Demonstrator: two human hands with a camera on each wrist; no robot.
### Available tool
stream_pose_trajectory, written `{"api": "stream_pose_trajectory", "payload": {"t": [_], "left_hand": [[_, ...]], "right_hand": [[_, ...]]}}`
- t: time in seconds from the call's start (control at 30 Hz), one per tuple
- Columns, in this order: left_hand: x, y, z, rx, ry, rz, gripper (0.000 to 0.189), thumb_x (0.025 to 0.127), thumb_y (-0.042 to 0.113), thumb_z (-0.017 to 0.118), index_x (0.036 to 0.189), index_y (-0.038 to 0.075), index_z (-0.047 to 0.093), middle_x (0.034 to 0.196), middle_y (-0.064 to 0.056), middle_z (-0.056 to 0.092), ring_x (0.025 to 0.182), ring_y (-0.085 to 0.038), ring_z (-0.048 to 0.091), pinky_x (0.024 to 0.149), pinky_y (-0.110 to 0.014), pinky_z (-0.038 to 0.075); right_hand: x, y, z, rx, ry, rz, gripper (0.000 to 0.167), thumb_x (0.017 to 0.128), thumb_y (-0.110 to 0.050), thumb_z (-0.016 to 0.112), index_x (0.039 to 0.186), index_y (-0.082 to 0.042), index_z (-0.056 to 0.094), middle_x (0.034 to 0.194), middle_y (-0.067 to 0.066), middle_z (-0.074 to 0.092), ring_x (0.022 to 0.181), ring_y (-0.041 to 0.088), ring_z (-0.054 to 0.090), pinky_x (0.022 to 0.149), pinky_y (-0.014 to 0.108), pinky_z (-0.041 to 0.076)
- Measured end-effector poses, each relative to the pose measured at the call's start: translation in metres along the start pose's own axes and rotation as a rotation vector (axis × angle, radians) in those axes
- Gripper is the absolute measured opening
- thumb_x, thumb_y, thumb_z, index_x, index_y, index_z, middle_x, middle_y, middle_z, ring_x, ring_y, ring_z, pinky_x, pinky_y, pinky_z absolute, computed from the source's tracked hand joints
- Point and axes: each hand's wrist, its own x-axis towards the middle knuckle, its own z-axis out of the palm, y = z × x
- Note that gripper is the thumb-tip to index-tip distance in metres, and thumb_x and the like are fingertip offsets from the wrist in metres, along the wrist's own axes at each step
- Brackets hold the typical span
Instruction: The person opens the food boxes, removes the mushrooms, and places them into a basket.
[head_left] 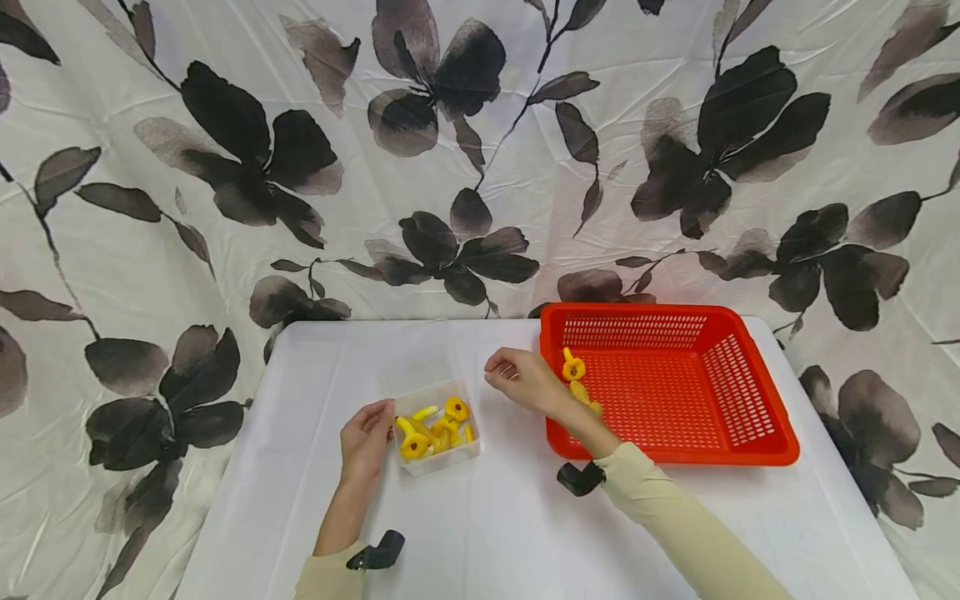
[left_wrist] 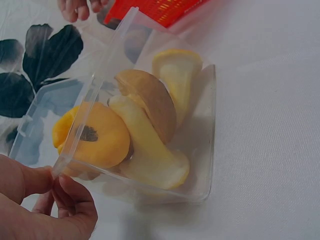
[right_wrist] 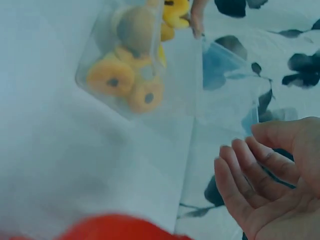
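Observation:
My left hand (head_left: pixel 365 439) pinches the left rim of a clear plastic box (head_left: pixel 441 461), thumb and fingertips at its edge. Inside lie several yellow mushroom-shaped pieces (head_left: pixel 415 446); up close in the left wrist view, one shows pale stem and flared end (left_wrist: pixel 150 155), another a rounded orange cap (left_wrist: pixel 150 97). The box's transparent lid (head_left: pixel 412 372) stretches out behind it. With loosely bent fingers and nothing in it, my right hand (head_left: pixel 528 380) hovers between the box and a red plastic basket (head_left: pixel 750 457), its forearm crossing the basket's left side.
More yellow mushroom-shaped pieces (head_left: pixel 573 367) lie along the basket's left inner side, partly hidden by the right wrist. A white cloth covers the table (head_left: pixel 495 533). Behind its far edge hangs a flower-printed curtain (head_left: pixel 465 175).

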Motion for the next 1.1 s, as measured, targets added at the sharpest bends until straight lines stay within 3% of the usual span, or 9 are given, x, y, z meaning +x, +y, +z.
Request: {"api": "stream_pose_trajectory", "payload": {"t": [0.53, 0.8, 0.97, 1.1], "left_hand": [[0.002, -0.001, 0.0, -0.004, 0.009, -0.006, 0.038, 0.105, 0.025, 0.062, 0.131, -0.003, 0.061, 0.117, -0.015, 0.064, 0.086, -0.012, 0.055, 0.07, -0.014, 0.049], [0.0, 0.001, -0.001, -0.02, -0.001, -0.012, 0.04, 0.105, 0.024, 0.062, 0.133, -0.003, 0.06, 0.118, -0.014, 0.064, 0.086, -0.01, 0.055, 0.071, -0.014, 0.05], [0.0, 0.001, -0.001, -0.04, -0.012, -0.016, 0.041, 0.105, 0.024, 0.061, 0.134, -0.004, 0.058, 0.117, -0.012, 0.063, 0.085, -0.009, 0.055, 0.072, -0.014, 0.05], [0.0, 0.0, -0.001, -0.04, -0.013, -0.017, 0.041, 0.105, 0.025, 0.061, 0.135, -0.004, 0.058, 0.116, -0.01, 0.063, 0.086, -0.009, 0.055, 0.072, -0.014, 0.05]], "right_hand": [[0.005, -0.008, 0.048, 0.104, -0.168, -0.075, 0.017, 0.098, -0.008, 0.069, 0.112, 0.001, 0.067, 0.1, 0.005, 0.069, 0.094, 0.02, 0.062, 0.087, 0.024, 0.054], [0.005, -0.012, 0.072, 0.119, -0.188, -0.151, 0.019, 0.095, -0.005, 0.073, 0.111, 0.004, 0.068, 0.106, 0.014, 0.07, 0.092, 0.021, 0.063, 0.085, 0.025, 0.055], [0.005, -0.01, 0.086, 0.111, -0.212, -0.184, 0.019, 0.093, -0.004, 0.076, 0.109, 0.003, 0.068, 0.102, 0.01, 0.069, 0.089, 0.015, 0.062, 0.081, 0.019, 0.053], [0.005, -0.01, 0.095, 0.131, -0.232, -0.209, 0.022, 0.09, -0.001, 0.078, 0.108, 0.004, 0.068, 0.1, 0.013, 0.069, 0.088, 0.018, 0.063, 0.081, 0.023, 0.055]]}}
